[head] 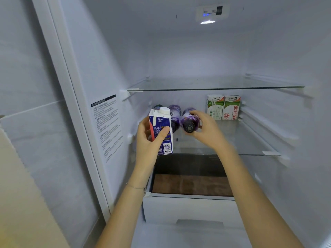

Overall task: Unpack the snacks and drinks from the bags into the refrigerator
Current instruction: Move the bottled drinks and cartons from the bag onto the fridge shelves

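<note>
At frame centre, on the lower glass shelf (241, 140): two milk cartons (231, 107) upright, one marked "纯牛奶", "3.3g"; two purple bottles (174, 115) lying down. Left hand (148, 140) fingers wrap one blue carton (161, 129) marked "SIG"; right hand (206, 127) fingers curl round the right bottle (189, 121).

1. far-left bottle (158, 106): nearly all hidden behind carton (162, 129), only a dark top visible.
2. middle bottle (175, 117): left side covered by the carton.
3. right bottle (189, 123): far side partly under right hand (206, 128) fingers.
4. carton's left face: covered by left hand (147, 140).
5. sticker (107, 126) print: too small to read.
6. panel (212, 11) markings: blurred.
7. both forearms: cut off at bottom edge.
</note>
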`<state>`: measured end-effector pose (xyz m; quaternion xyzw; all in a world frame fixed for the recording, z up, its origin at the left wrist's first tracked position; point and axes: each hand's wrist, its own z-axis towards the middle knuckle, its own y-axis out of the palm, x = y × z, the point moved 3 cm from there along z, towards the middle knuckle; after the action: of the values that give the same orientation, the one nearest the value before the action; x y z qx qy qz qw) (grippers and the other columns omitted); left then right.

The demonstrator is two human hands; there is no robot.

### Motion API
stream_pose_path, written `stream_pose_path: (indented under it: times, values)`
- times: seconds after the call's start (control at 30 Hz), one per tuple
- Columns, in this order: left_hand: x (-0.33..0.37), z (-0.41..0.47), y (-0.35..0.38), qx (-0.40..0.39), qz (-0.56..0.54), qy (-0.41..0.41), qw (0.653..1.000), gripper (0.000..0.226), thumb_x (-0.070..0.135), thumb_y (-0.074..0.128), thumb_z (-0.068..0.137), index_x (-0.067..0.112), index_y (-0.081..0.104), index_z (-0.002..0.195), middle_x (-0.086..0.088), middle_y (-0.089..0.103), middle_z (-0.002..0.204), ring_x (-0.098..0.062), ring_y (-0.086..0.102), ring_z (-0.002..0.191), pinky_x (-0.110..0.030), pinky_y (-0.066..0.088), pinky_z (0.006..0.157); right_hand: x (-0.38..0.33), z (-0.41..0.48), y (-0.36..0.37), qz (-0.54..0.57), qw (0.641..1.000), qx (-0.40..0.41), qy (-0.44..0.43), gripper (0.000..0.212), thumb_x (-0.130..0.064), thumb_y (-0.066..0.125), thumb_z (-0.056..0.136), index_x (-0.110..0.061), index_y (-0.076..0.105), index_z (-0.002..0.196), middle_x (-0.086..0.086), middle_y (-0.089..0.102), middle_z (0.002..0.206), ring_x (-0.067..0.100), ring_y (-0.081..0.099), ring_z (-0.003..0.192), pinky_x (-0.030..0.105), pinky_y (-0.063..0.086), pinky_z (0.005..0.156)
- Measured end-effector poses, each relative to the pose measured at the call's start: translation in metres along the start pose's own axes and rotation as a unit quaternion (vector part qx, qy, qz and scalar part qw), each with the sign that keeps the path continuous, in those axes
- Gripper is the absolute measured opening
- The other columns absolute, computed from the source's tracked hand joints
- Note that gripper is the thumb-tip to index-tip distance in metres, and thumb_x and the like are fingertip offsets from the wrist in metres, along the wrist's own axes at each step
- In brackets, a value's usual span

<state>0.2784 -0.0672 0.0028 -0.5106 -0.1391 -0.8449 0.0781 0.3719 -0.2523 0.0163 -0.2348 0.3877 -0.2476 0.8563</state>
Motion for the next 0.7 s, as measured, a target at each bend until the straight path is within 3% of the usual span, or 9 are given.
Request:
stream_pose_path:
  times: [0.17,0.4,0.5,0.6,0.7]
  values:
    - [-0.001,0.001,0.004,-0.001,-0.004,-0.003,1.0,0.073,0.038,0.073,0.068,0.022,0.048,0.134,0.004,0.065,0.121,-0.013,0.067,0.104,-0.028,0.057,0.083,0.006,0.0,-0.002,0.024,0.999,-0.048,0.01,0.071,-0.017,0.085,0.067,-0.024,0.049,0.128,-0.003,0.057,0.127,0.005,0.05,0.109,0.022,0.044,0.094]
    - [-0.005,0.005,0.01,-0.004,-0.004,-0.011,1.0,0.062,0.021,0.074,0.081,0.019,0.046,0.136,0.003,0.064,0.121,-0.012,0.066,0.104,-0.019,0.056,0.074,0.01,-0.006,-0.004,0.072,0.993,-0.085,0.038,0.084,-0.023,0.089,0.062,-0.024,0.045,0.134,-0.008,0.053,0.129,0.006,0.05,0.116,0.027,0.042,0.103]
    - [-0.007,0.006,0.011,-0.012,-0.003,-0.006,1.0,0.064,0.023,0.074,0.08,0.017,0.046,0.136,0.001,0.063,0.123,-0.012,0.066,0.103,-0.018,0.055,0.074,0.01,-0.007,-0.003,0.069,0.99,-0.106,0.057,0.092,-0.032,0.089,0.063,-0.027,0.038,0.14,-0.01,0.046,0.136,0.004,0.045,0.117,0.021,0.039,0.099]
    - [-0.01,0.005,0.013,-0.02,-0.008,-0.007,1.0,0.07,0.033,0.074,0.073,0.019,0.046,0.136,0.0,0.063,0.124,-0.015,0.066,0.105,-0.025,0.058,0.081,0.008,-0.006,-0.004,0.086,0.986,-0.118,0.078,0.086,-0.033,0.085,0.07,-0.028,0.034,0.14,-0.009,0.044,0.134,0.004,0.045,0.111,0.014,0.037,0.088]
    - [-0.013,0.005,0.016,-0.036,-0.014,-0.008,0.999,0.071,0.034,0.075,0.072,0.02,0.047,0.136,-0.001,0.064,0.125,-0.016,0.066,0.107,-0.034,0.057,0.088,0.006,-0.002,-0.004,0.103,0.982,-0.13,0.095,0.081,-0.024,0.081,0.076,-0.026,0.031,0.14,0.001,0.042,0.143,0.006,0.045,0.11,0.019,0.038,0.091]
